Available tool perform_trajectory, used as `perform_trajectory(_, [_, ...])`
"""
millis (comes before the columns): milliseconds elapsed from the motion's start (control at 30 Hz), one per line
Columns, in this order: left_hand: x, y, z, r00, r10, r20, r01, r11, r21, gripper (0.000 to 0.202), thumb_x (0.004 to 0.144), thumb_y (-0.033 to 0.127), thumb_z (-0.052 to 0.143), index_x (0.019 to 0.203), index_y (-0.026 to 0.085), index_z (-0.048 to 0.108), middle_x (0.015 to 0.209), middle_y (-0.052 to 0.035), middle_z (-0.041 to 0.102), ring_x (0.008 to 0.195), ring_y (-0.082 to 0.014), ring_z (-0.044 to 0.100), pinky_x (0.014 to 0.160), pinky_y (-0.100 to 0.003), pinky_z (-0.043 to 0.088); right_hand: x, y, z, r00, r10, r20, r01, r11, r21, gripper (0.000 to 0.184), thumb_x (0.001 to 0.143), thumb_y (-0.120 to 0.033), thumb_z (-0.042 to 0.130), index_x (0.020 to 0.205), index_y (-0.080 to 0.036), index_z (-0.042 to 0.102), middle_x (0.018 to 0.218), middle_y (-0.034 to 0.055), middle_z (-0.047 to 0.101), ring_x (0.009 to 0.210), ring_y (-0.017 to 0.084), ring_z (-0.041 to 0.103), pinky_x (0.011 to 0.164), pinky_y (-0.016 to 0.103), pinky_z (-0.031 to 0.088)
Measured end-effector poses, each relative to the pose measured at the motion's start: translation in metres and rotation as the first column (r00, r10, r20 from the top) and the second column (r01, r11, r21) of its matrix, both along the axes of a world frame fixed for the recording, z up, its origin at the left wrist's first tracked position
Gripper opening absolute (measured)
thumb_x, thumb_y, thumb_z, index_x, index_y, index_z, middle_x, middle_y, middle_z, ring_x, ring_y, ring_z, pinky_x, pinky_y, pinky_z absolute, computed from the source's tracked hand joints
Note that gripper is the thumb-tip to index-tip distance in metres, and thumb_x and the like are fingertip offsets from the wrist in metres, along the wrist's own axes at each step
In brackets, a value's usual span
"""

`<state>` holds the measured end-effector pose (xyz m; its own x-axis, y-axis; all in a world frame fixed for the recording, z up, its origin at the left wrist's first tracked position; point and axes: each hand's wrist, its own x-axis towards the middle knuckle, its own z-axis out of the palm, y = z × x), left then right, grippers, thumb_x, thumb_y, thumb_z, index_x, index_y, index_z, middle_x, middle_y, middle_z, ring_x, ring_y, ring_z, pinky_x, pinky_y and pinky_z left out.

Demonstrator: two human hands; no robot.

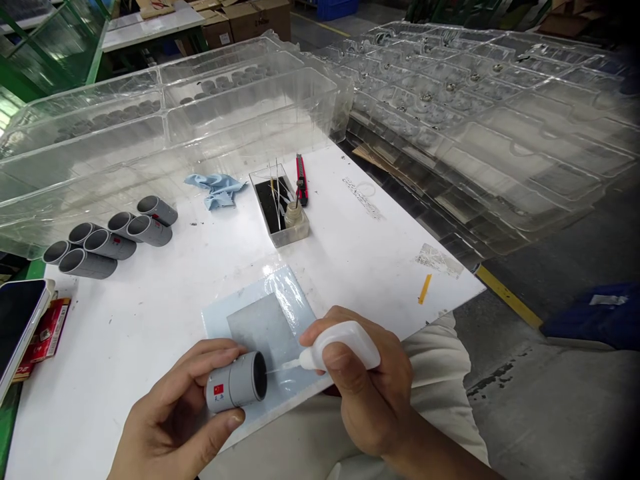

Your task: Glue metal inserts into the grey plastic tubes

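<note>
Single view, head-worn camera: looks forward and steeply down, close above the left hand (170, 413) and right hand (373, 400) at lower frame edge. Beyond the fingers (213, 352), white table (150, 313); farther past them, clear trays (200, 113) fill the top

Left hand (175, 413) holds grey tube (237, 382) on its side. Right hand (367, 390) holds white bottle (340, 347), tip at tube's open end. More tubes (110, 237) lie on bench (150, 320).
</note>
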<state>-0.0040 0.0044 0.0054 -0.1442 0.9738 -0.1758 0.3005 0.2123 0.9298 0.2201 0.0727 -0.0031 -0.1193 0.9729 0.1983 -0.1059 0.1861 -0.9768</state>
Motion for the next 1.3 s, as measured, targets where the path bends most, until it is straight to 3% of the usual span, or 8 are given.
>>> perform_trajectory(133, [-0.011, 0.003, -0.006, 0.99, -0.141, -0.018, 0.142, 0.985, 0.095, 0.037, 0.084, 0.022, 0.082, 0.116, 0.04, 0.075, 0.123, -0.0023, 0.075, 0.123, -0.0209, 0.066, 0.088, -0.018, 0.059, 0.002, -0.002, -0.001, 0.997, 0.005, -0.076, -0.015, 0.991, -0.133, 0.036, 0.1, -0.05, 0.06, 0.085, -0.02, 0.075, 0.068, -0.0022, 0.06, 0.055, 0.009, 0.051, 0.052, 0.025, 0.041])
perform_trajectory(233, [-0.013, 0.004, -0.007, 0.984, -0.175, 0.022, 0.171, 0.977, 0.124, 0.036, 0.083, 0.019, 0.083, 0.113, 0.037, 0.074, 0.125, -0.0037, 0.075, 0.123, -0.0229, 0.066, 0.085, -0.02, 0.06, 0.003, -0.004, -0.006, 0.989, -0.04, -0.142, 0.01, 0.979, -0.204, 0.036, 0.101, -0.051, 0.058, 0.088, -0.022, 0.076, 0.067, -0.0016, 0.061, 0.06, 0.011, 0.056, 0.054, 0.025, 0.043])
perform_trajectory(367, [-0.005, 0.0, -0.002, 0.992, -0.048, 0.116, 0.046, 0.999, 0.014, 0.012, 0.084, 0.029, 0.083, 0.091, 0.03, 0.072, 0.12, -0.0064, 0.079, 0.112, -0.0254, 0.072, 0.082, -0.025, 0.061, 0.003, -0.006, -0.012, 0.981, -0.089, -0.172, 0.054, 0.979, -0.197, 0.034, 0.102, -0.049, 0.057, 0.092, -0.023, 0.077, 0.066, -0.0009, 0.063, 0.064, 0.014, 0.06, 0.057, 0.027, 0.046])
perform_trajectory(467, [0.003, -0.003, 0.002, 0.982, 0.072, 0.175, -0.063, 0.996, -0.06, 0.019, 0.081, 0.036, 0.086, 0.085, 0.028, 0.07, 0.116, -0.0059, 0.08, 0.106, -0.0233, 0.072, 0.082, -0.025, 0.059, 0.002, -0.006, -0.011, 0.987, -0.082, -0.139, 0.06, 0.986, -0.158, 0.032, 0.101, -0.048, 0.059, 0.093, -0.023, 0.077, 0.067, -0.0011, 0.062, 0.06, 0.013, 0.057, 0.055, 0.027, 0.044])
perform_trajectory(667, [0.007, -0.003, 0.004, 0.978, 0.087, 0.189, -0.071, 0.993, -0.091, 0.022, 0.079, 0.038, 0.088, 0.084, 0.028, 0.069, 0.115, -0.0036, 0.079, 0.097, -0.0193, 0.07, 0.077, -0.022, 0.057, -0.002, -0.001, -0.002, 0.994, -0.076, -0.081, 0.07, 0.995, -0.075, 0.034, 0.099, -0.047, 0.062, 0.088, -0.02, 0.077, 0.069, -0.0003, 0.063, 0.059, 0.012, 0.056, 0.053, 0.027, 0.043])
perform_trajectory(1300, [0.006, -0.004, 0.004, 0.981, 0.092, 0.171, -0.077, 0.993, -0.091, 0.021, 0.078, 0.037, 0.088, 0.082, 0.027, 0.07, 0.115, -0.0058, 0.079, 0.107, -0.0243, 0.069, 0.079, -0.025, 0.057, 0.001, 0.001, -0.001, 0.998, -0.066, -0.01, 0.065, 0.996, -0.058, 0.035, 0.099, -0.045, 0.061, 0.08, -0.02, 0.076, 0.067, 0.0011, 0.064, 0.054, 0.013, 0.056, 0.049, 0.027, 0.043])
